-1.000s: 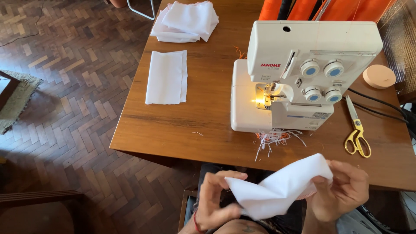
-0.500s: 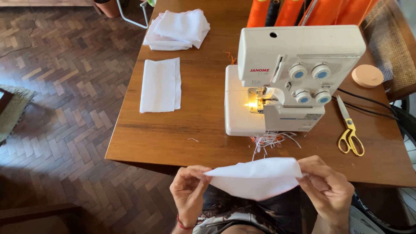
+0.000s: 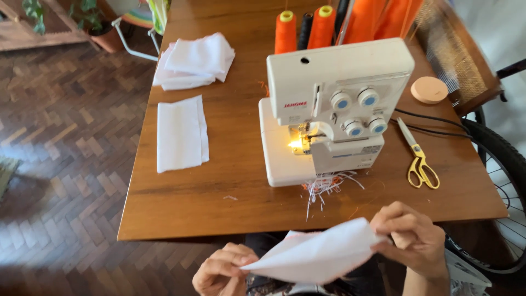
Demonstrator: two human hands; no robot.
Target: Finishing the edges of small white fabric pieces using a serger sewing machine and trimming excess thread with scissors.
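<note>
Wooden table [image 3: 219, 181] over herringbone floor, white overlock machine [image 3: 329, 120] lit at its needle, and we hold a white fabric piece [image 3: 318, 255] just below the table's near edge.

Our left hand [image 3: 222, 271] pinches one corner shut between thumb and fingers; our right hand [image 3: 411, 241] is clamped on the opposite end, the cloth sagging between. It looks light, limp and easily creased, best gripped at its edges. Folded white pieces [image 3: 181, 134] and yellow-handled scissors [image 3: 419, 164] lie on the table.

Small red label [image 3: 295, 104] on sewing machine [image 3: 329, 109] front.
</note>
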